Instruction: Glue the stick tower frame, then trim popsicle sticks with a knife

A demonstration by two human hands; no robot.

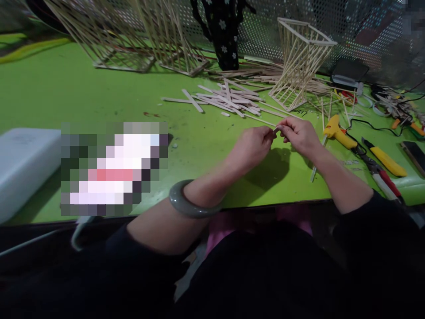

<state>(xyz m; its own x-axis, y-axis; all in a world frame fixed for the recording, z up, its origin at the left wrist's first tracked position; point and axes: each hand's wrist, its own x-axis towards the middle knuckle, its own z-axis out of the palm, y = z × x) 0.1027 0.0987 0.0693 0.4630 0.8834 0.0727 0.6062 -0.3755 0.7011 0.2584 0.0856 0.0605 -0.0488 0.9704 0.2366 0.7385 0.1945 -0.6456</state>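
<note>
My left hand (255, 144) and my right hand (297, 135) meet above the green table, fingertips almost touching. Between them is a short, thin piece of wooden craft stick (276, 130), mostly hidden by the fingers, and both hands pinch it. A grey bangle (181, 204) circles my left wrist. Just right of my right hand lies a yellow glue gun (341, 133), with a glue stick (312, 173) visible beneath my forearm. Beyond my hands is a loose pile of flat craft sticks (229, 99).
A twisted stick frame (299, 66) stands behind the pile, with larger stick frames (126, 40) at back left. Pliers (375, 166), a yellow utility knife (387, 157) and a dark phone-like object (413, 153) lie right. A blurred-out screen (116, 170) and white box (28, 164) are left.
</note>
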